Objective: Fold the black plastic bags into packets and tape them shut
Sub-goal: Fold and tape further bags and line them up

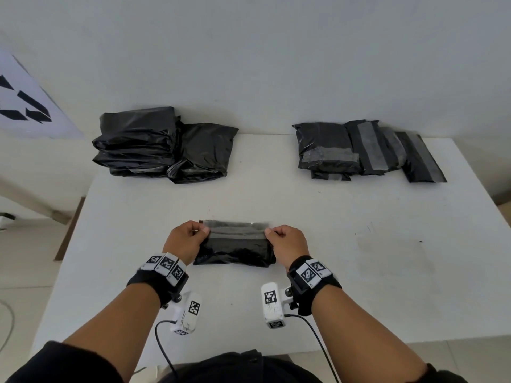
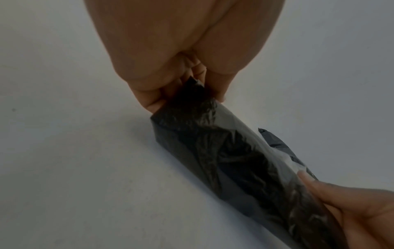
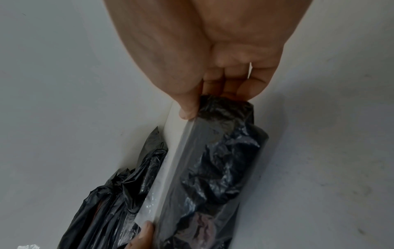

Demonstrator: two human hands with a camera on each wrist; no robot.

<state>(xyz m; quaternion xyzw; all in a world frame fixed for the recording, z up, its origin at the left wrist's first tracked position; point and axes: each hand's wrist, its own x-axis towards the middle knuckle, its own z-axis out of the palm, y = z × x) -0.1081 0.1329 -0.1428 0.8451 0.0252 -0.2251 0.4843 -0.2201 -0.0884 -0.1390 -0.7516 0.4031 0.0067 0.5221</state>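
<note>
A black plastic bag packet [image 1: 235,248] lies on the white table [image 1: 359,230] just in front of me, with a clear shiny flap [image 1: 236,227] along its far edge. My left hand [image 1: 185,240] pinches the packet's left end and flap; my right hand [image 1: 286,243] pinches the right end. In the left wrist view the left hand [image 2: 181,84] grips the end of the packet [image 2: 224,151]. In the right wrist view the right hand [image 3: 213,94] holds the packet [image 3: 213,168] by its clear flap edge [image 3: 170,160].
A heap of loose black bags [image 1: 160,145] sits at the far left of the table. Several taped packets [image 1: 365,150] lie at the far right. A white wall [image 1: 249,51] stands behind. The table's left edge drops to the floor [image 1: 22,272].
</note>
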